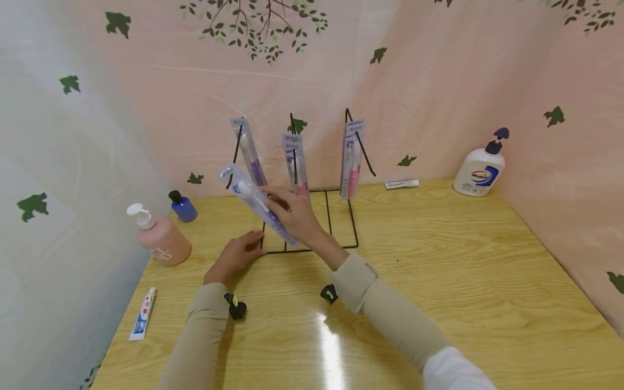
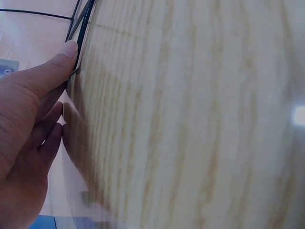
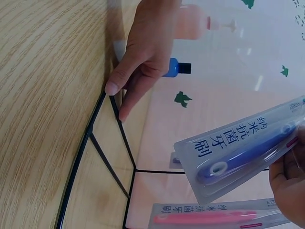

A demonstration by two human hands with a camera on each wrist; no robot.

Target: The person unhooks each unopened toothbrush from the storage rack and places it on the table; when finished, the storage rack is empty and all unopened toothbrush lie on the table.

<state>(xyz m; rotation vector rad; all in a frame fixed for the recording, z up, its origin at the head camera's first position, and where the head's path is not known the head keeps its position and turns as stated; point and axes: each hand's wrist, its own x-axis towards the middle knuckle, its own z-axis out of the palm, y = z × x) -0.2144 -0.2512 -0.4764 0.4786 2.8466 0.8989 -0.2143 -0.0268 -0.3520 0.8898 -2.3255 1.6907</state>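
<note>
My right hand pinches a packaged toothbrush with a blue-purple handle by its edge. The pack slants, its top end overlapping the tip of the left hook of a black wire display rack. In the right wrist view the back of the pack shows, with fingers along its edge. My left hand rests at the rack's front left base corner. Its thumb touches the wire, with the other fingers extended low beside it.
More packaged toothbrushes hang on the left, middle and right hooks. A pink pump bottle, blue bottle and toothpaste tube are at left. A small white tube and white pump bottle are at back right.
</note>
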